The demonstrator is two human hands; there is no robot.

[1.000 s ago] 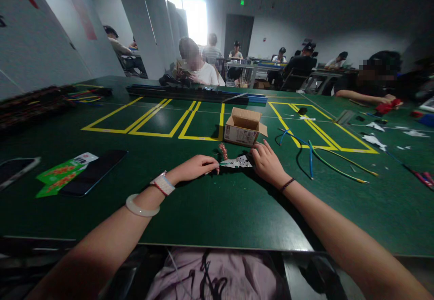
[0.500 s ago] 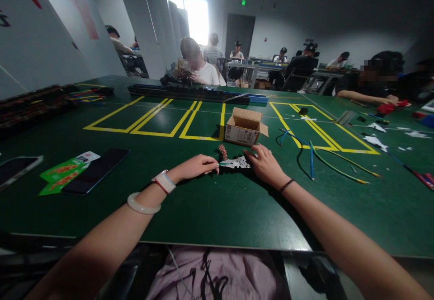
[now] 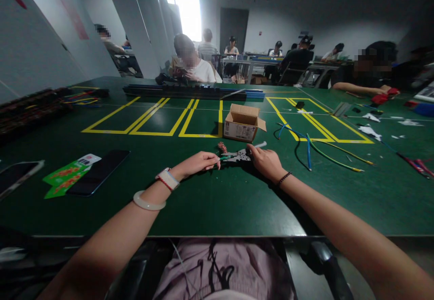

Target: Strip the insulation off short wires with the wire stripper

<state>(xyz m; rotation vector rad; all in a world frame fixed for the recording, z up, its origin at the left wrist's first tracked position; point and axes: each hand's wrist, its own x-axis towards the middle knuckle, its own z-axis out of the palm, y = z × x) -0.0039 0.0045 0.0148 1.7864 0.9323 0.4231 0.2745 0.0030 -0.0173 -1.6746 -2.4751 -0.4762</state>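
My left hand (image 3: pixel 198 162) rests on the green table (image 3: pixel 220 200) and pinches the end of a thin green wire (image 3: pixel 224 157). My right hand (image 3: pixel 266 161) is closed around the handles of a metal crimping tool (image 3: pixel 238 156), whose jaws point left at the wire's tip. A white handle end (image 3: pixel 261 145) sticks out past my fingers. A small heap of reddish terminals (image 3: pixel 222 147) lies just behind the tool. An open cardboard box (image 3: pixel 243 123) stands a little farther back.
A dark phone (image 3: pixel 98 172), green packets (image 3: pixel 66 175) and another phone (image 3: pixel 16 173) lie at the left. Loose blue, green and yellow wires (image 3: pixel 315 151) lie at the right. Yellow tape lines (image 3: pixel 190 119) mark the table. Other people sit at the far side and at farther tables.
My right hand has closed over the tool's handles and lifted it slightly, so it looks darker and narrower. My left hand keeps the wire at the jaws. The camera tilted a little.
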